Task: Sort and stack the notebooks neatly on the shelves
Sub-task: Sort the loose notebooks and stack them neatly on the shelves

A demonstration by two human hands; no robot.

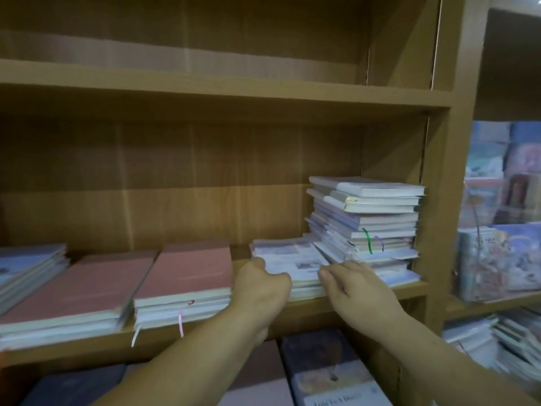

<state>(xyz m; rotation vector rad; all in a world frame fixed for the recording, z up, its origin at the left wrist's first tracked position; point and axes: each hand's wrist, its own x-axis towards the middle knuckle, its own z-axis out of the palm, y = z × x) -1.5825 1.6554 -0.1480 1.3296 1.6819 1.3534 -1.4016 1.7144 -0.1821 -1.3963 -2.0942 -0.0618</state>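
On the middle board (pixel 310 313) of a brown wood-grain shelf unit (pixel 439 186), five piles side by side. At the far left, a slanted stack of pale blue notebooks (pixel 29 268), cut off by the frame edge. Just beside it, a broad stack of pink-covered notebooks (pixel 79 291), front edge close to the board's lip. Next, a narrower stack of pink-covered notebooks (pixel 187 273), ribbon markers hanging down over the lip. Then a narrow strip of bare wood, and a low stack of white plastic-wrapped notebooks (pixel 292 256). Touching its right side, a tall ragged stack of pale notebooks (pixel 366 218), edges skewed, close against the right side wall.

Left hand (pixel 260 288) at the front left corner of the low stack, thumb on top, fingers curled round the front edge, gripping it. Right hand (pixel 357 291) across the front right corner, fingers loosely spread and nearly straight, fingertips (pixel 325 275) resting on the top cover, clasping nothing. Some motion blur over both.

Generous clearance above the low stack, up to the underside of the upper board (pixel 205 95); much less above the tall stack. Bare board behind the pink stacks, back to the rear panel.

One board down, dark-covered books (pixel 330 364) lying flat beneath the forearms. Beyond the right upright, a neighbouring bay of colourful wrapped books (pixel 494 259).
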